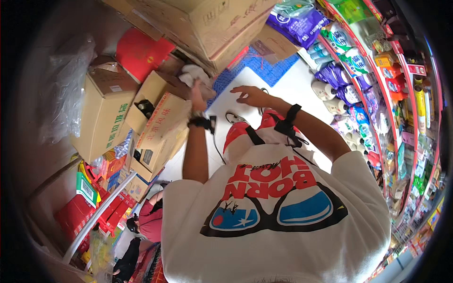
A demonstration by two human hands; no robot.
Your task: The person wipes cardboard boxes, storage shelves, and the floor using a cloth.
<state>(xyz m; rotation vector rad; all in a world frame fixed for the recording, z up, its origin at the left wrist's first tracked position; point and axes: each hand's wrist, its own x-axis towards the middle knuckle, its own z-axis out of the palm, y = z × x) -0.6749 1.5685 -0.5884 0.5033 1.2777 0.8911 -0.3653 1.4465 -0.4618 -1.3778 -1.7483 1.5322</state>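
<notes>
My left hand (198,100) reaches to the boxes on the left and is closed on a crumpled greyish-white cloth (197,75). The hand is a little blurred, and its fingers are partly hidden by the cloth. Right beside it stands an open cardboard box (163,118) with a dark bottle (145,107) showing inside. My right hand (251,96) hangs over the pale floor in front of me, fingers apart, with nothing in it. Each wrist wears a black strap with a small device and a cable.
Large cardboard boxes (222,28) are stacked ahead, with a red bag-like item (141,53) to their left. A blue woven mat (264,66) lies on the floor. Shelves on the right hold purple packages (295,26) and bottles (324,89). Another person (150,221) is at lower left.
</notes>
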